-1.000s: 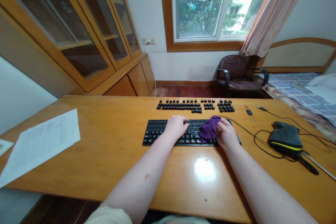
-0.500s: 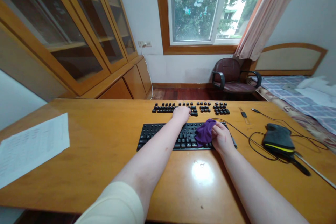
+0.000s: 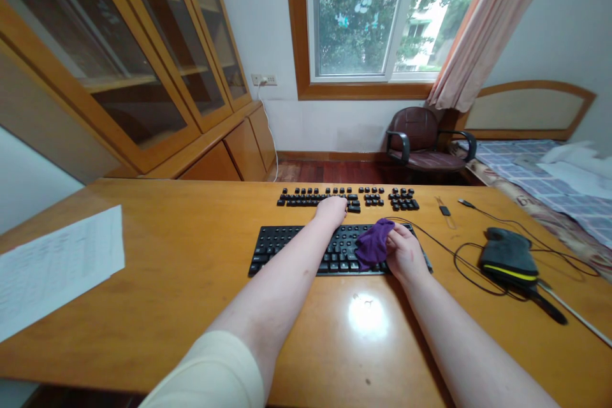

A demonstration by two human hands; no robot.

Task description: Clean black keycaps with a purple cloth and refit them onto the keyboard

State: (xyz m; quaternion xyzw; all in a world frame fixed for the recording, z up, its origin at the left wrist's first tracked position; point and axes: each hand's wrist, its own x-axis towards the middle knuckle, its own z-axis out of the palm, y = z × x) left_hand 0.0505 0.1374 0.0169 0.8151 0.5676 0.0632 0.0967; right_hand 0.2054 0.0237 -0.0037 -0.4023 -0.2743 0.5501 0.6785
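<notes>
A black keyboard [image 3: 277,239] lies on the wooden desk, with several of its keycaps off and its lower rows still fitted. Behind it, loose black keycaps [image 3: 310,199] are laid out in rows. My left hand [image 3: 333,209] reaches over the keyboard to these rows, its fingers curled down among the caps; whatever they grip is hidden. In my right hand [image 3: 405,252] a purple cloth [image 3: 373,245] is pinched between thumb and fingers, its loose part draped over the keyboard's right half.
Papers [image 3: 62,268] lie on the desk's left side. A black keycap puller [image 3: 444,210] with wire loops rests at the right, near a USB plug [image 3: 466,203], a coiled cable and a dark brush-like tool with a yellow stripe [image 3: 509,258]. An armchair [image 3: 415,137] stands beyond the desk.
Little differs. My left hand has shifted very slightly at the keycap rows, its fingers lower behind the hand. The right hand and cloth stay in place.
</notes>
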